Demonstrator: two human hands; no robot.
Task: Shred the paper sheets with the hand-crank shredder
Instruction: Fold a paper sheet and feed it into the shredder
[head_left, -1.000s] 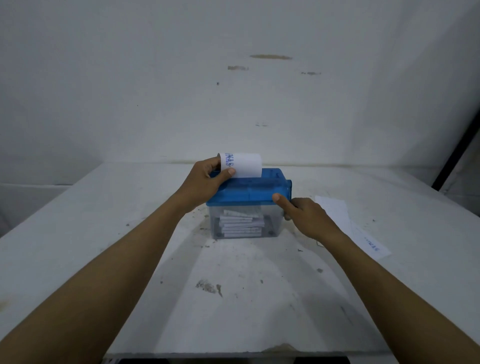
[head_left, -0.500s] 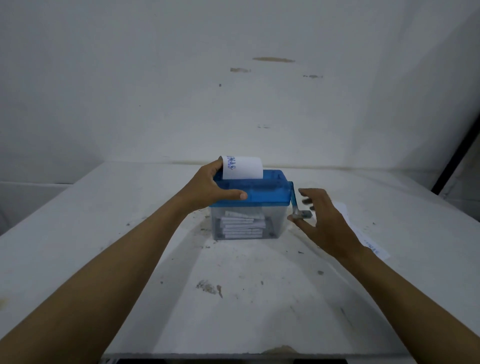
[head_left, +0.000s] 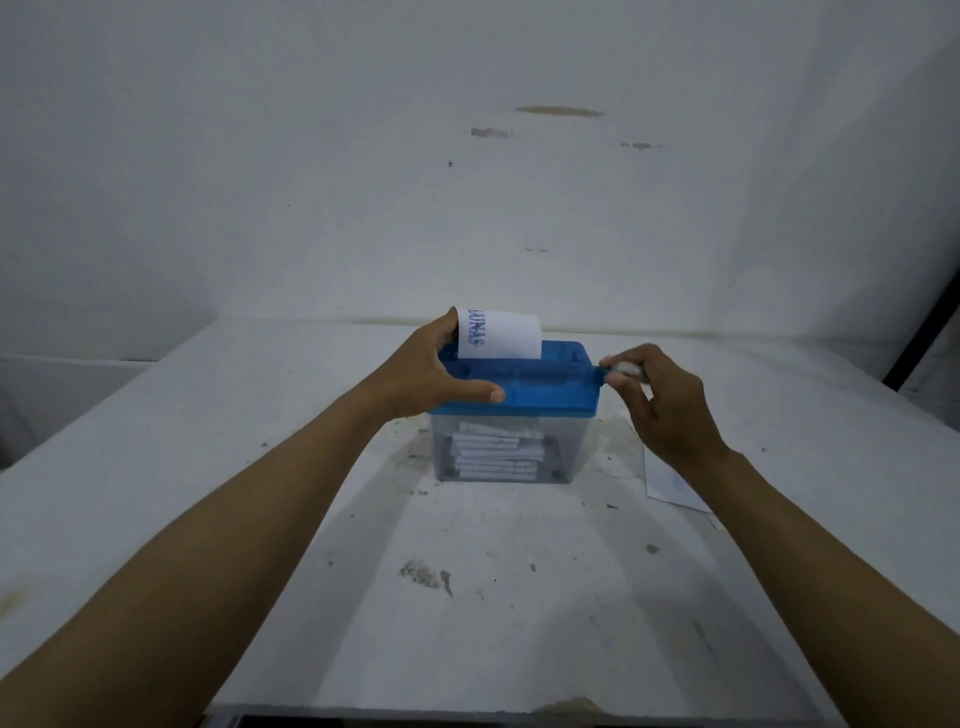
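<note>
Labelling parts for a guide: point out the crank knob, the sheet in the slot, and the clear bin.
crank knob (head_left: 626, 370): head view, its pale end.
sheet (head_left: 511, 338): head view, blank middle.
clear bin (head_left: 566, 442): head view, front wall.

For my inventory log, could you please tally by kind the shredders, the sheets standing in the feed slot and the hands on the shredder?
hand-crank shredder: 1
sheet in the feed slot: 1
hands on the shredder: 2 (left hand grips its top, right hand pinches the crank handle)
Total: 4
</note>
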